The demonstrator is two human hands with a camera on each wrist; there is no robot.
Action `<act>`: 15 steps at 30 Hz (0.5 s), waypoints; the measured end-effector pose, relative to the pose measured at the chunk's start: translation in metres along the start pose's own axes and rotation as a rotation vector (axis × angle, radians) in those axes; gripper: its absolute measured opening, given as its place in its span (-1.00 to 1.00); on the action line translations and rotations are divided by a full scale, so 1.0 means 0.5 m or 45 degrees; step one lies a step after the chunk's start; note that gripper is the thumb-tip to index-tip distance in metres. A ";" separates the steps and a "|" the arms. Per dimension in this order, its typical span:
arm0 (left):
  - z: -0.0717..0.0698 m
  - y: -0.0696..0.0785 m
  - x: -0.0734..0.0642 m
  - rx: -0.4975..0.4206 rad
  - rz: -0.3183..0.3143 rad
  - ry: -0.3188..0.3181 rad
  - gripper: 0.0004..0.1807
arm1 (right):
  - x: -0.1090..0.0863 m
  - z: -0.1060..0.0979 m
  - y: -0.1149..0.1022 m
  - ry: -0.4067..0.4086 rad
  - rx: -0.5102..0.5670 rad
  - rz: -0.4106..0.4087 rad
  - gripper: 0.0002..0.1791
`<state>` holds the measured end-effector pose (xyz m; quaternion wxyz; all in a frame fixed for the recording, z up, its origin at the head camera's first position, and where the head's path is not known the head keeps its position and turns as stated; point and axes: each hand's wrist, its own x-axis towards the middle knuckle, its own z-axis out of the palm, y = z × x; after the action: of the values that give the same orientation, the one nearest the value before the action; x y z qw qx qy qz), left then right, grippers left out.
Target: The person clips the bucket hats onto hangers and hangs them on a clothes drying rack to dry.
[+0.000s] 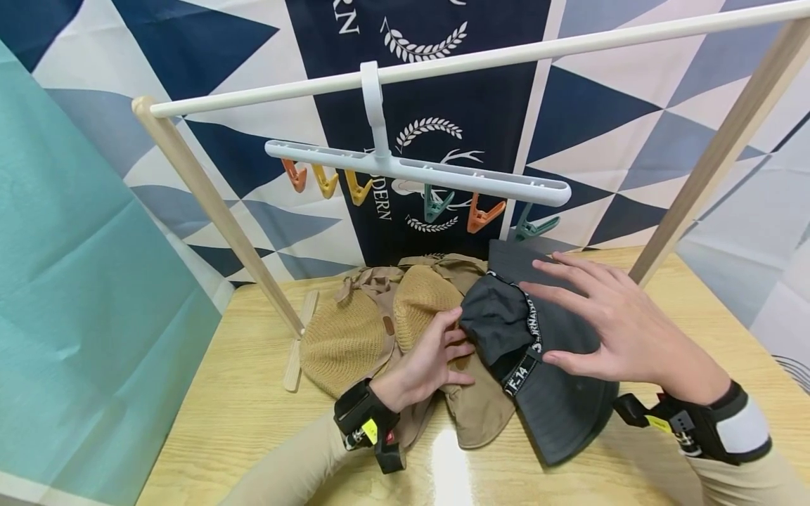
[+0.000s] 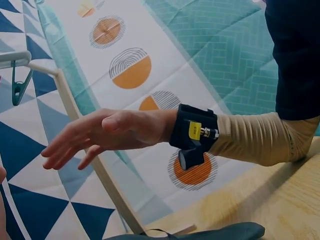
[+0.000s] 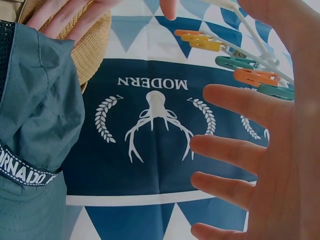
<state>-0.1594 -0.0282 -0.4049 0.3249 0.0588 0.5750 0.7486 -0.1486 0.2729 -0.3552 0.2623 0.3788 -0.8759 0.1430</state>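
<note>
A dark grey brimmed hat (image 1: 563, 414) with a white-lettered band lies on the right of the pile. My right hand (image 1: 607, 316) is over its brim, fingers spread and holding nothing; the right wrist view shows those fingers (image 3: 225, 150) apart. My left hand (image 1: 430, 358) is between this hat and a tan woven hat (image 1: 420, 299), its fingers loosely bent close to the grey crown. To its left sits another tan woven hat (image 1: 344, 341) with brown fabric. In the left wrist view my right hand (image 2: 105, 132) appears from the side, over a dark brim (image 2: 230, 232).
A white hanger (image 1: 418, 169) with several coloured clips (image 1: 484, 214) hangs from a white rail (image 1: 481, 63) above the hats. Wooden posts (image 1: 215, 211) hold the rail at both sides. Patterned cloth (image 1: 253, 42) covers the wall behind the wooden table (image 1: 234, 393).
</note>
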 end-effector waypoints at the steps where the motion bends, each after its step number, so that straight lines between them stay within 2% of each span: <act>1: -0.001 0.000 0.001 -0.001 -0.003 -0.002 -0.12 | 0.000 0.000 0.000 0.000 0.001 0.003 -0.07; 10: -0.004 -0.008 0.017 -0.057 -0.070 -0.029 0.01 | -0.001 -0.001 0.000 -0.006 -0.001 0.007 -0.08; 15: -0.004 -0.016 0.024 -0.104 -0.091 -0.047 0.00 | -0.001 0.000 0.001 -0.003 0.004 0.003 -0.08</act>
<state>-0.1666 -0.0223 -0.4161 0.3642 0.0388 0.5396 0.7581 -0.1487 0.2732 -0.3557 0.2605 0.3782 -0.8765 0.1444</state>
